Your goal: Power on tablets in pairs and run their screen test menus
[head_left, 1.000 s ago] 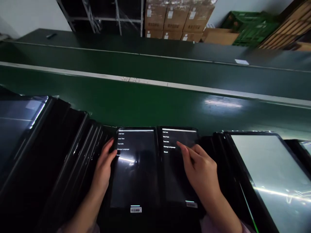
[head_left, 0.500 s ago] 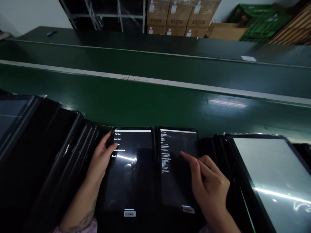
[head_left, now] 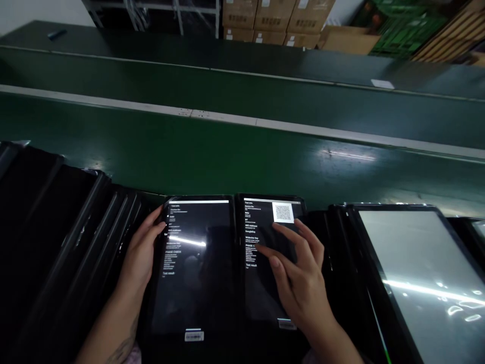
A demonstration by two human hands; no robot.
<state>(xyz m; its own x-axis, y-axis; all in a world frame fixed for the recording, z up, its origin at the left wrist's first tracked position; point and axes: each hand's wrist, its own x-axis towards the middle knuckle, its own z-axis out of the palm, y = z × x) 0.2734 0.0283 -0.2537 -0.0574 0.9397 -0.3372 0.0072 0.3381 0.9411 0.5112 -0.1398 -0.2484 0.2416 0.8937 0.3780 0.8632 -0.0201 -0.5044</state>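
Showing Test info (head_left: pixel 175 206) on left tablet (head_left: pixel 197 290) now, no longer the Full Test menu. Newly displaying a QR code (head_left: pixel 283 212) at upper right of right tablet (head_left: pixel 261 293). Spreading fingers of right hand (head_left: pixel 303 278) over that screen instead of pointing one, reaching further left to PHASE CHECK (head_left: pixel 249 246). Drawing thumb of left hand (head_left: pixel 141 253) off the text, back to left tablet's edge.

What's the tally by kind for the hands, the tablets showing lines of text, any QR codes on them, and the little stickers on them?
Hands: 2, left hand and right hand
Tablets: 2, left tablet and right tablet
QR codes: 1, the white square on the right tablet
Stickers: 2, left sticker and right sticker
Total: 7
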